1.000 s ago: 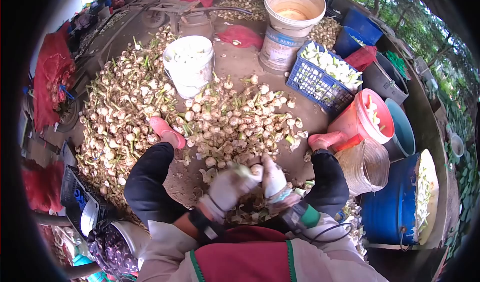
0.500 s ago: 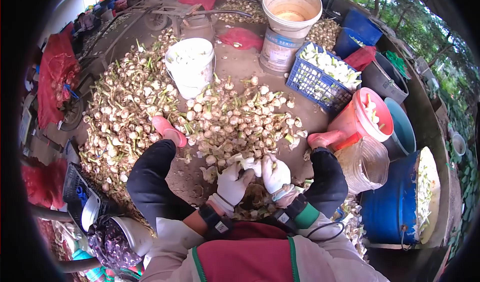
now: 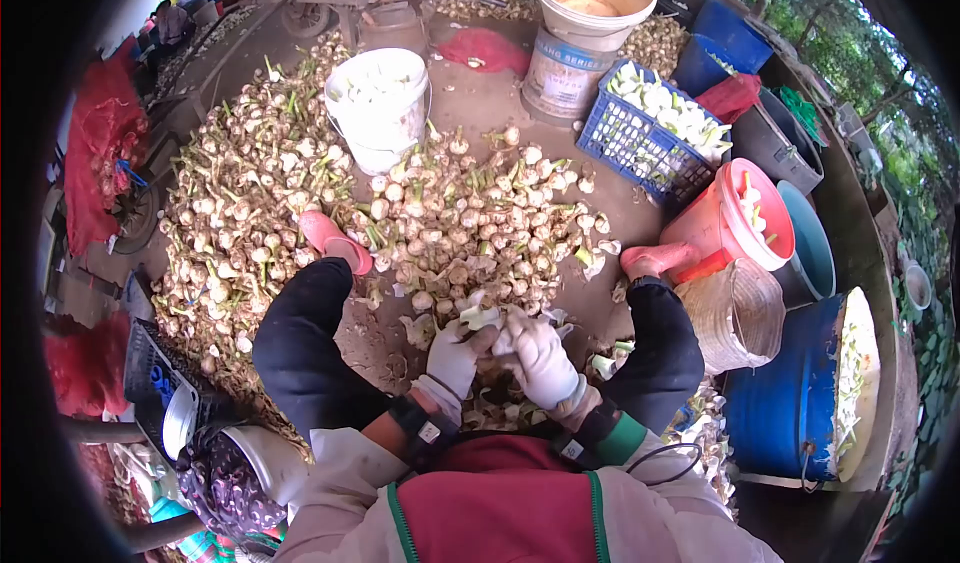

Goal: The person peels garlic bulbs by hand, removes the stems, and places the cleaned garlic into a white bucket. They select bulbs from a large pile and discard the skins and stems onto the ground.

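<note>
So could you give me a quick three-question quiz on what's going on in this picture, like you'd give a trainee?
1. True or false: both hands wear white gloves.
2. What sits in the blue crate: A) peeled pieces, B) red sacks, C) water?
3. What do the left hand and right hand hold between them?

Key: 1 true. 2 A. 3 a bulb, pale with a green stub, held above the loose peelings on the ground.
</note>
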